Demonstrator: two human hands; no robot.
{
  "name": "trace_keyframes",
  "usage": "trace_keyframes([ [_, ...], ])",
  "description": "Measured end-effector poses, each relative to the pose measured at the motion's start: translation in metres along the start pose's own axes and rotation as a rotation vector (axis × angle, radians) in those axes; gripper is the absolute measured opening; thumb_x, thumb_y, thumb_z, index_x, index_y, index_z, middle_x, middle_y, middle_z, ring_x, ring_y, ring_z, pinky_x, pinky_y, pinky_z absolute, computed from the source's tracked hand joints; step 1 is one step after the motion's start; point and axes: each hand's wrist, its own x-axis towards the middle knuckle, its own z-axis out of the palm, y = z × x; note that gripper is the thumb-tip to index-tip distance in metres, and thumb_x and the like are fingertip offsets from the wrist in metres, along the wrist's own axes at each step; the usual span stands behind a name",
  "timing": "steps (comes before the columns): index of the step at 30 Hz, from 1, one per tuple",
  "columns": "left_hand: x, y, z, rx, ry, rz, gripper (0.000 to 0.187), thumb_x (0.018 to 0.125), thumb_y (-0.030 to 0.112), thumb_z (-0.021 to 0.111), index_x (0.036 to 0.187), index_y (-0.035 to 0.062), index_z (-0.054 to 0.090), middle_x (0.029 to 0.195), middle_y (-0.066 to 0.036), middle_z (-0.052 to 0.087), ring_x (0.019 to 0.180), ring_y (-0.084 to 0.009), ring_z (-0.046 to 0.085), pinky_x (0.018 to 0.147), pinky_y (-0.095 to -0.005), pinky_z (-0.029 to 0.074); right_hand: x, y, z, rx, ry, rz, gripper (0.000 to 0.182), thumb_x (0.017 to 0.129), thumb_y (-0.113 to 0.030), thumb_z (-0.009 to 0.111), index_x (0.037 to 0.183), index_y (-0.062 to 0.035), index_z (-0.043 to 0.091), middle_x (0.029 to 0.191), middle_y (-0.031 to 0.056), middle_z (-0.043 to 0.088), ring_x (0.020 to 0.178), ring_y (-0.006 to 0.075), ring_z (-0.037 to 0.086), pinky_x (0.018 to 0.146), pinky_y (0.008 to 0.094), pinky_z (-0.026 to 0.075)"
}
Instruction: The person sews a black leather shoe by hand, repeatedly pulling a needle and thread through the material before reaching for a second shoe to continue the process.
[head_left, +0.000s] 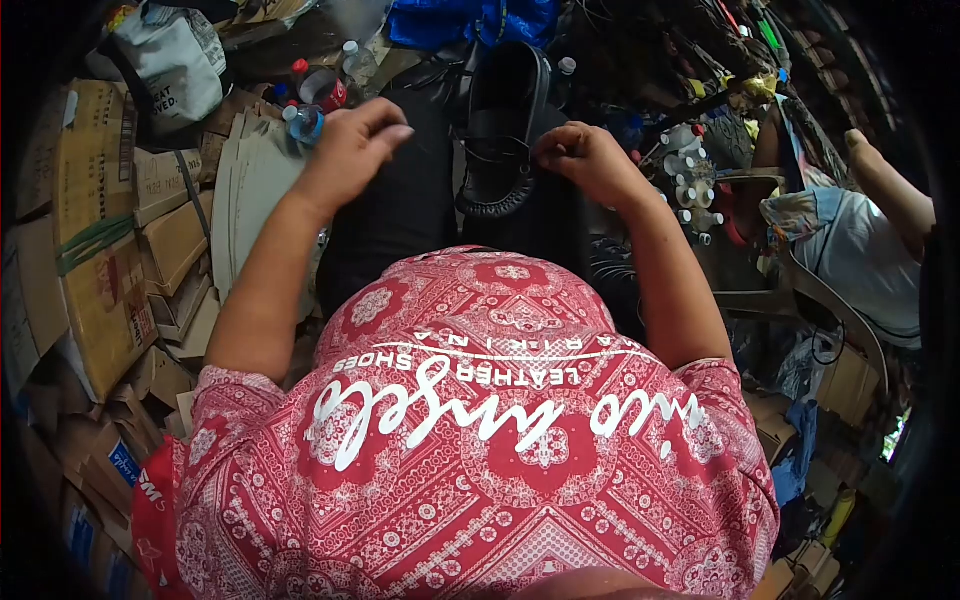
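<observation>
Cardboard (170, 235) piles up left of the left grip (350, 150), loosely parted and empty; the right grip (592, 160) bunches beside the black shoe (500, 125), whether holding anything I can't tell.

Brown cardboard boxes (175, 245) crowd the left. At right stands a curved brown chair (838, 306), near bright white light (893, 438).

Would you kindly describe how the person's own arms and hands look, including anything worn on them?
The left hand and right hand are bare, with no glove or watch visible. Both forearms are uncovered below short red sleeves printed with a white bandana-like pattern.
</observation>
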Motion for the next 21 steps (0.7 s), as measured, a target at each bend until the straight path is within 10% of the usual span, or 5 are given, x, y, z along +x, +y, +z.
trace_keyframes([
  [1,-0.001,-0.002,-0.006,-0.334,0.027,0.054,0.01,0.09,0.015,0.061,0.093,0.005,0.062,0.078,0.001,0.059,0.063,-0.0043,0.052,0.059,-0.0188,0.042,0.002,0.0,0.001,0.001,0.0,-0.003,0.014,0.081,0.0,0.065,0.095,-0.0018,0.068,0.096,0.0046,0.06,0.09,0.0118,0.058,0.082,0.0251,0.046],
  [7,-0.019,-0.002,-0.083,-1.078,-0.066,0.254,0.026,0.096,0.013,0.049,0.118,-0.0007,0.055,0.097,-0.007,0.065,0.082,-0.014,0.059,0.084,-0.031,0.047,0.021,0.009,0.008,-0.011,-0.05,-0.028,0.015,0.082,0.0,0.063,0.096,-0.0003,0.067,0.09,0.002,0.065,0.088,0.0092,0.059,0.082,0.0243,0.046],
  [14,-0.029,0.024,-0.082,-1.15,-0.039,0.414,0.049,0.094,0.027,0.053,0.132,-0.0013,0.042,0.123,-0.023,0.054,0.105,-0.0246,0.058,0.094,-0.0368,0.044,0.028,0.011,0.002,-0.019,-0.068,-0.002,0.015,0.083,-0.002,0.062,0.097,-0.0008,0.067,0.087,0.0013,0.066,0.085,0.0081,0.058,0.079,0.024,0.046],
  [21,-0.001,-0.039,-0.072,-0.693,0.465,0.275,0.02,0.096,0.009,0.049,0.108,0.0021,0.064,0.108,-0.007,0.065,0.093,-0.0123,0.061,0.088,-0.027,0.046,0.004,0.013,0.015,-0.48,0.315,-0.303,0.016,0.078,-0.017,0.067,0.092,-0.0186,0.073,0.08,0.0051,0.061,0.085,0.0267,0.059,0.081,0.0375,0.043],
])
